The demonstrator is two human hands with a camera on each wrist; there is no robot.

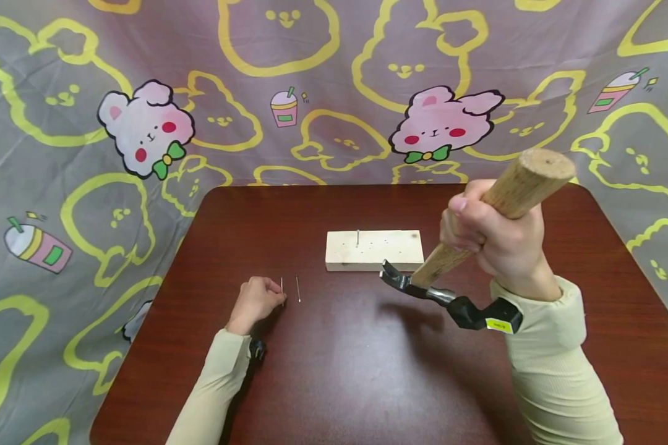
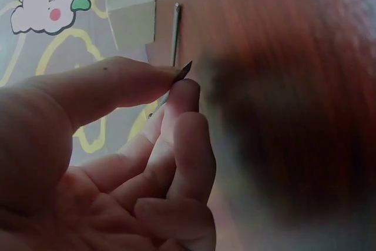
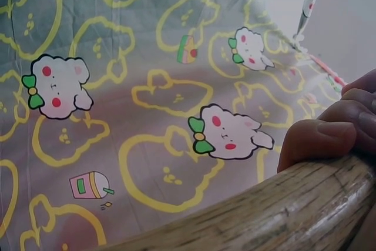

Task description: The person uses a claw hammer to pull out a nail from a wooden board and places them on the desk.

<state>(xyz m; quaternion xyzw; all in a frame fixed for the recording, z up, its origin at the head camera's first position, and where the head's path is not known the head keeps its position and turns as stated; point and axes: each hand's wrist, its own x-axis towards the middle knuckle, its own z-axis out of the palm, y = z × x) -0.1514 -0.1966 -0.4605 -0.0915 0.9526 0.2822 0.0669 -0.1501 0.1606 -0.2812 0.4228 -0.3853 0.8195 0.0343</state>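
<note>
My left hand (image 1: 256, 301) pinches a nail (image 1: 282, 292) between thumb and fingertips, low over the table; in the left wrist view the nail's pointed tip (image 2: 186, 70) sticks out past the fingers. Just to its right lies a second nail (image 1: 297, 288) on the wood. My right hand (image 1: 498, 238) grips the wooden handle of a claw hammer (image 1: 526, 182), raised at the right with its dark metal head hanging lowest. A pale wooden block (image 1: 375, 250) rests near the table's middle, with one nail (image 1: 358, 239) standing upright in it and several small dark holes in its top.
The dark red-brown table (image 1: 334, 371) has rounded far corners. A patterned cloth curtain (image 1: 334, 62) with bear and rabbit drawings hangs behind it and along both sides. A wrist camera (image 1: 258, 350) sits under the left sleeve.
</note>
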